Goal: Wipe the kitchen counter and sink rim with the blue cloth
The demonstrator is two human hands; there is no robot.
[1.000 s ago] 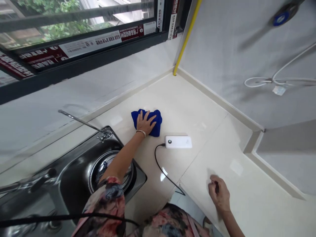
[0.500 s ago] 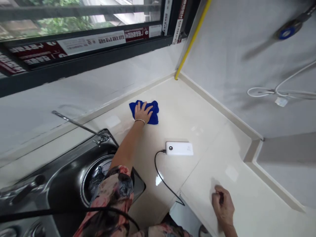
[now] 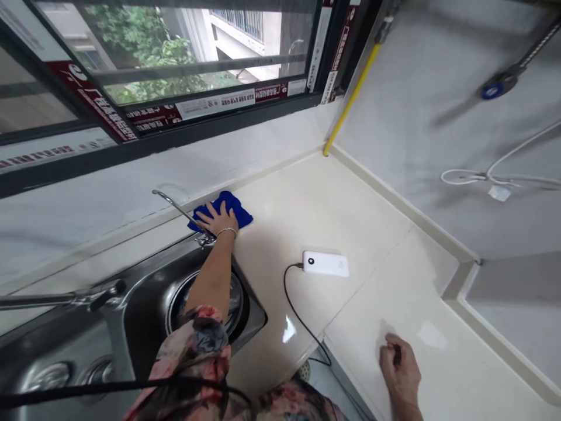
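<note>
My left grip (image 3: 220,222) lay spread flat on a rumpled, deep-blue cloth (image 3: 241,211) by the bench's (image 3: 280,202) back edge; my right grip (image 3: 400,365) was loosely fisted.

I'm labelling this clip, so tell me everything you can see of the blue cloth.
The blue cloth is plain, deep blue and soft-looking, with rumpled folds and uneven edges. It lies on the pale, glossy counter, near the wall and behind the corner of the sink. The left hand rests on it, fingers spread, hiding its middle. A thin metal spout crosses before its left part; whether they touch is unclear.
</note>
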